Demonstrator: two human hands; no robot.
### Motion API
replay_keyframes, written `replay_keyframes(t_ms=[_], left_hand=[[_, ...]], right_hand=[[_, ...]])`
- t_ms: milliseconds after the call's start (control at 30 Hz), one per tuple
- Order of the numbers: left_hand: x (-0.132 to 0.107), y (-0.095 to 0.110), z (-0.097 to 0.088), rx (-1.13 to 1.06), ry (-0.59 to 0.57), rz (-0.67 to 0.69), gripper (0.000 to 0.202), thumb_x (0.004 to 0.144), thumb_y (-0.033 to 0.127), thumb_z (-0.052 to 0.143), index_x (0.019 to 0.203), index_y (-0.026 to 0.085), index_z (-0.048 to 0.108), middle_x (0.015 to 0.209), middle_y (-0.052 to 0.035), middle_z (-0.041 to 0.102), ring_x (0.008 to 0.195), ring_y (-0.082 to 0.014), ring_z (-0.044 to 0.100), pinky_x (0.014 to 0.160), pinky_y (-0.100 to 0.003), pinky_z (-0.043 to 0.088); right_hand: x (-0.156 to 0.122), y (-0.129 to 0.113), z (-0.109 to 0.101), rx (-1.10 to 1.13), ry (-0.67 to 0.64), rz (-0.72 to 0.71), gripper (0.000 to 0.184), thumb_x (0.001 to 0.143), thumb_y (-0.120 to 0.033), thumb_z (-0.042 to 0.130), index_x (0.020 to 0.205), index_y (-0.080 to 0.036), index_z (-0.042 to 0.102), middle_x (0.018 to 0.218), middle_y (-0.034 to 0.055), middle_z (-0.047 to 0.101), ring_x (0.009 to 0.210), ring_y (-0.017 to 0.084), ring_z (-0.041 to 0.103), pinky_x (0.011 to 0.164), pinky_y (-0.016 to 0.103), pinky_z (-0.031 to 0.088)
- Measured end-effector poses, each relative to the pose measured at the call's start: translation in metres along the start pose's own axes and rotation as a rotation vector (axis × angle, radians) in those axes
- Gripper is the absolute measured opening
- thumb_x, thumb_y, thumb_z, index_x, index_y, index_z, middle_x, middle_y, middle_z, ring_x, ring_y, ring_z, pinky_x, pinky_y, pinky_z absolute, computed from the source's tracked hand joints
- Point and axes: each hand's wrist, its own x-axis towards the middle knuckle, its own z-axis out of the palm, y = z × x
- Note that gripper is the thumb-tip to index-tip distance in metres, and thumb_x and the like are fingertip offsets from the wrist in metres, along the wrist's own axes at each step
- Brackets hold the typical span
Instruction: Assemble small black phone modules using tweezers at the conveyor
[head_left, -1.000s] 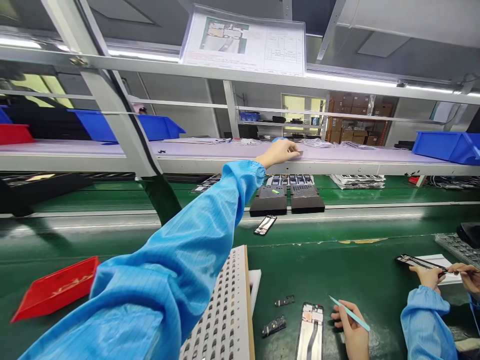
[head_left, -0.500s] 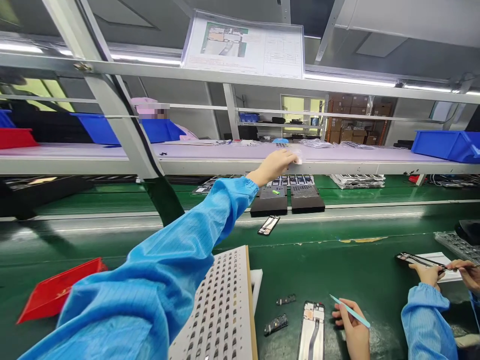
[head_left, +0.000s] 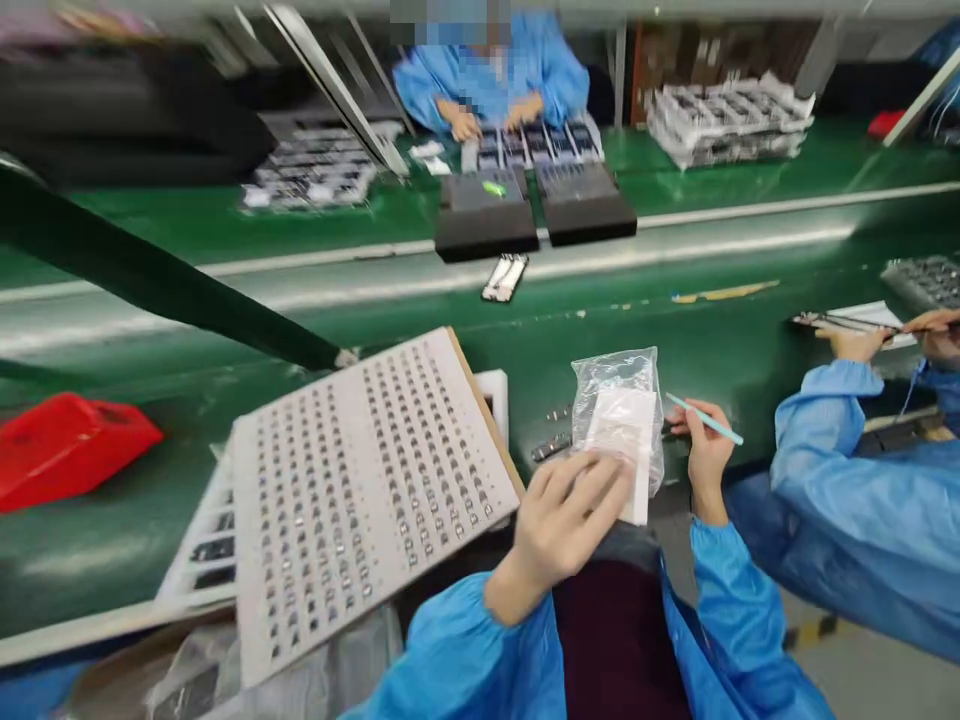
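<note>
Left hand [head_left: 566, 520] low and central, grip clamped on the lower edge of a clear plastic bag [head_left: 619, 420] with a white pad inside, bag held upright just above the near edge of the green counter [head_left: 645, 340]. Right hand [head_left: 705, 450] just right of the bag, grip pinched together on a thin pale-green stick [head_left: 705, 420], tip pointing left toward the bag. Immediately left of the bag, a white perforated tray [head_left: 352, 490] filled with rows of small parts, tilted and overhanging the counter edge. Between tray and bag, small dark components [head_left: 551, 445] lying flat, partly hidden by the bag. Far left, a red bin [head_left: 67, 445]. Farther back on the counter, a slim phone frame [head_left: 505, 277] in front of two black boxes [head_left: 534, 215]. At the right edge, a co-worker's hands [head_left: 892, 338] in blue sleeves over a thin dark part, well apart from the bag. Across the counter, another person in blue, hands on trays.
</note>
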Motion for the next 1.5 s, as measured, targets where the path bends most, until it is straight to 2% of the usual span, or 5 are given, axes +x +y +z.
replay_keyframes(t_ms=[100,200,400,700,1500], left_hand=[[-0.046,0.026,0.053,-0.056,-0.145,-0.137,0.025,0.102,0.003,0.067,0.113,0.02,0.08,0.11,-0.0095,0.089,0.1,-0.0277,0.081,0.084,-0.04,0.059],[-0.073,0.029,0.076,-0.103,-0.263,-0.213,0.025,0.102,0.009,0.069,0.123,0.02,0.08,0.125,-0.0139,0.086,0.113,-0.0318,0.081,0.094,-0.045,0.058],[-0.089,0.027,0.061,-0.211,-0.412,-0.258,0.027,0.108,0.025,0.066,0.131,0.019,0.078,0.143,-0.0157,0.08,0.134,-0.0347,0.074,0.107,-0.047,0.048],[-0.068,0.019,0.057,-0.212,-0.479,-0.325,0.016,0.109,0.022,0.065,0.11,0.021,0.08,0.139,-0.0127,0.082,0.119,-0.0326,0.073,0.096,-0.047,0.046],[-0.068,0.021,0.065,-0.13,-0.497,-0.285,0.035,0.101,0.008,0.077,0.127,0.032,0.078,0.144,-0.0041,0.08,0.125,-0.0294,0.065,0.101,-0.047,0.044]], right_hand=[[-0.017,-0.006,-0.014,-0.034,-0.001,-0.024,0.042,0.093,-0.055,0.081,0.112,-0.02,0.068,0.092,0.0064,0.083,0.077,0.022,0.084,0.063,0.031,0.066],[-0.044,-0.021,-0.027,-0.074,-0.105,0.007,0.036,0.093,-0.05,0.085,0.106,-0.02,0.071,0.089,0.0057,0.083,0.074,0.023,0.084,0.061,0.03,0.065],[-0.073,-0.038,-0.039,-0.24,-0.568,0.048,0.015,0.1,-0.034,0.082,0.107,-0.022,0.078,0.095,0.0059,0.086,0.082,0.023,0.086,0.073,0.034,0.07],[-0.056,-0.047,-0.029,-0.476,-0.546,-0.171,0.01,0.098,-0.026,0.08,0.108,-0.025,0.079,0.101,0.0055,0.087,0.087,0.023,0.086,0.07,0.033,0.069],[-0.038,-0.056,-0.027,-0.434,-0.618,0.08,0.008,0.1,-0.028,0.083,0.103,-0.022,0.081,0.091,0.0035,0.087,0.083,0.022,0.087,0.073,0.032,0.073]])
